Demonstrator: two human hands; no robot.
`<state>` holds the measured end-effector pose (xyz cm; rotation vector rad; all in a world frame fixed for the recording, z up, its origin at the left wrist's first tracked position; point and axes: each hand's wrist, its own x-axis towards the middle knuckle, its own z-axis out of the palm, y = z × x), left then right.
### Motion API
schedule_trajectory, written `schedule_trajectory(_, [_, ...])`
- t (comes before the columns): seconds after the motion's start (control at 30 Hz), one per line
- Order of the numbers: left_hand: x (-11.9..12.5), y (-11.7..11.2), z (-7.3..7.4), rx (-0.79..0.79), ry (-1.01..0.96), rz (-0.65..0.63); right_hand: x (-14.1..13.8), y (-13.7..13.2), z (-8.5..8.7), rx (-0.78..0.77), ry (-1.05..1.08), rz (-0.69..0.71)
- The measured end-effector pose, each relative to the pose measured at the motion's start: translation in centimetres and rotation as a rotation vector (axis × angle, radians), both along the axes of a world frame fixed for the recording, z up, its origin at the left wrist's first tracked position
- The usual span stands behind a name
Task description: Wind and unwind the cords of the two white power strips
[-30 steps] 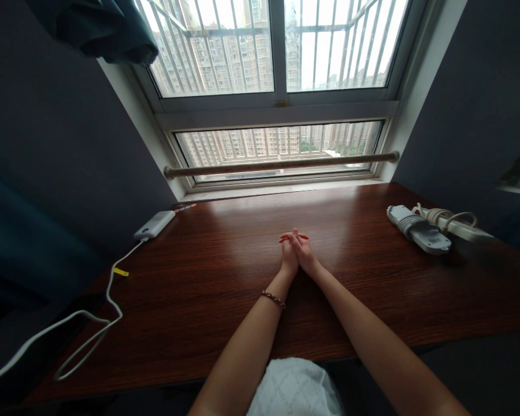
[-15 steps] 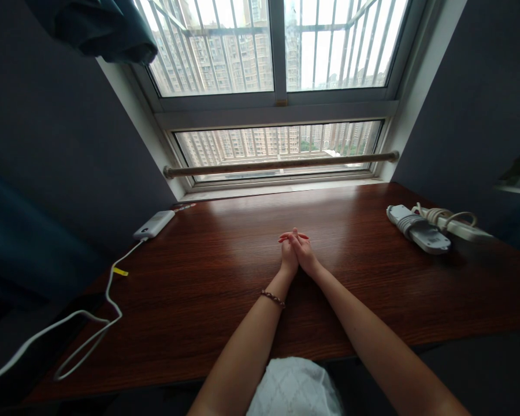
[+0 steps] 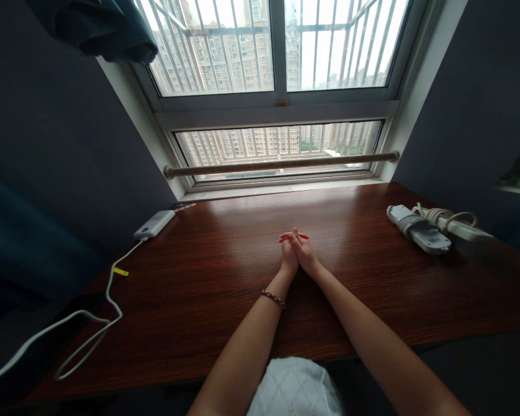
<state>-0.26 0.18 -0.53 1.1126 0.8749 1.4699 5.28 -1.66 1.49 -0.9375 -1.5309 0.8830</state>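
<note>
My left hand (image 3: 290, 254) and my right hand (image 3: 302, 249) are clasped together over the middle of the wooden table (image 3: 208, 277). Their fingers interlace and are closed, and no object shows in them. The palms are hidden. A braided bracelet (image 3: 273, 298) circles my left wrist. Both forearms reach in from the near edge of the table, forming a narrow wedge that meets at the hands.
At the left lies a white box-shaped device (image 3: 154, 224) with a white cable (image 3: 112, 289) bearing a yellow tag (image 3: 121, 271). Two cord-wrapped power strips, one nearer (image 3: 420, 231) and one behind (image 3: 468, 231), rest at the right. A rail (image 3: 281, 165) crosses the window beyond.
</note>
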Motion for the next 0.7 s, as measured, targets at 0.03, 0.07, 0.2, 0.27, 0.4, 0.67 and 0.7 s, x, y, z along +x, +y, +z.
schedule_trajectory(0.03, [0.00,-0.01,0.02,0.001,-0.001,0.001,0.00,-0.01,0.01,-0.001,0.001,0.001])
schedule_trajectory(0.07, [-0.01,-0.02,0.03,0.002,-0.002,0.001,0.00,-0.01,0.01,-0.003,0.002,0.003])
schedule_trajectory(0.2, [-0.03,0.00,0.03,0.004,-0.002,0.002,-0.01,0.02,-0.02,-0.004,0.004,0.000])
schedule_trajectory(0.27, [-0.05,0.00,0.00,0.003,0.001,0.003,-0.02,0.03,-0.03,-0.004,0.002,-0.003])
schedule_trajectory(0.4, [-0.06,-0.02,0.01,0.000,0.004,0.004,-0.05,-0.01,-0.02,-0.008,0.005,-0.003])
schedule_trajectory(0.67, [-0.02,0.08,-0.01,0.000,0.015,0.012,-0.06,0.03,-0.06,-0.014,0.003,-0.003])
schedule_trajectory(0.7, [-0.02,0.12,-0.08,0.002,0.015,0.012,-0.06,0.04,-0.07,-0.013,0.003,-0.001])
